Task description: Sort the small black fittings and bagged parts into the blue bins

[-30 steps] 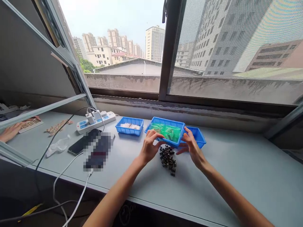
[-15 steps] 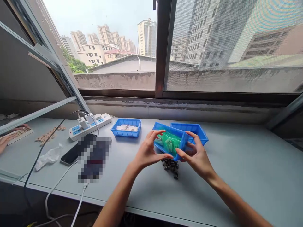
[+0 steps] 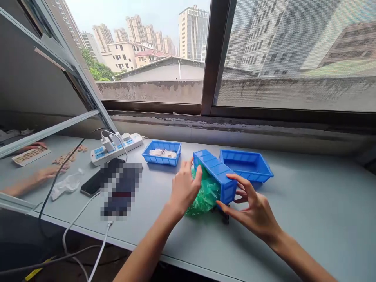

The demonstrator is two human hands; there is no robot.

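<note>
I am gripping a smooth, faintly glossy blue plastic bin (image 3: 210,163) with my right hand (image 3: 255,211), crinkled, shiny green plastic film (image 3: 205,194) showing beside it, smooth matt tabletop (image 3: 282,223) lying beneath my grip

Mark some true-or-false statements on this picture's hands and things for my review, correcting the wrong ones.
1. The right hand holds the tilted tray. True.
2. The green bag lies fully inside that tray. False: the green bag bulges out of its open side.
3. Plugs sit in the power strip. True.
4. The left hand holds a phone. False: the left hand is at the bag and tray.
</note>
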